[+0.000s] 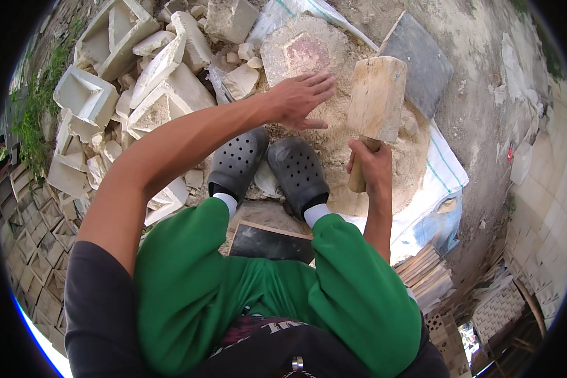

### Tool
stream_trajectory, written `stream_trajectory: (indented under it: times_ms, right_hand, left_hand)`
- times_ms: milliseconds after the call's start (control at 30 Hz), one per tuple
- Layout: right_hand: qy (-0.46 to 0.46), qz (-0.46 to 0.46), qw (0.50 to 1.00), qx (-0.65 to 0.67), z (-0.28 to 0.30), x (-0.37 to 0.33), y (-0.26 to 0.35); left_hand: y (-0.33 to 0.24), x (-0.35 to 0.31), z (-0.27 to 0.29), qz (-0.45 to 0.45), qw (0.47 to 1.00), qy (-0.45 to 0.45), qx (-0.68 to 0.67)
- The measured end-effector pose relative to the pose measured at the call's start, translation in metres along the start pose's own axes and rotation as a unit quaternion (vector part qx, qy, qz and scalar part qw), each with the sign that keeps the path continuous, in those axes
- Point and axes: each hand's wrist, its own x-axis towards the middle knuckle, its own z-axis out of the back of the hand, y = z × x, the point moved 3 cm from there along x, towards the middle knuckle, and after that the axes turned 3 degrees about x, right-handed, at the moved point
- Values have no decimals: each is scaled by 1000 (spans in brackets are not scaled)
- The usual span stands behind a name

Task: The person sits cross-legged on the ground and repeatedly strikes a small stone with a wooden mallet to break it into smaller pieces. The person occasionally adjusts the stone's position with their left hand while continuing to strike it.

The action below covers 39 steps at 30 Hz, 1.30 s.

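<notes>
My right hand [373, 165] is wrapped round the handle of a wooden mallet [377, 97]. The mallet's blocky, pale head points away from me, above powdery ground. Out in front of my feet, my left hand [301, 101] holds nothing, its fingers stretched and slightly apart. Just beyond its fingertips lies a dusty hexagonal slab [280, 55] with a reddish patch [305, 53] in its middle. Whether the hand touches the slab I cannot tell. A dark grey flat board [425, 60] lies behind and to the right of the mallet head.
Broken whitish blocks and box-shaped pieces [85, 94] are heaped at the left. A white woven sheet [444, 164] spreads under the dust on the right. Grey clogs [298, 170] are on my feet. A black panel [268, 242] lies between my legs, and stacked wooden strips [425, 274] stand at right.
</notes>
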Motion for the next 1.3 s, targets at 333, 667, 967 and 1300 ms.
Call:
stream_trajectory:
  times_ms: [333,667,967,1300]
  right_hand:
    - [5,-7,1000,-21,-7,5,-15]
    - [53,-28,997,-48,-28,7,-16]
    - [74,-27,996,-33,-37,16,-24]
    - [102,-28,994,-5,-39,24,-36]
  left_hand:
    - [110,-81,19,192,971,-133,49]
    - [116,-91,12,279,959,-33,-36]
    - [119,-88,17,265,945,-131,-141]
    - [81,-26,20,286,874,-85,-384]
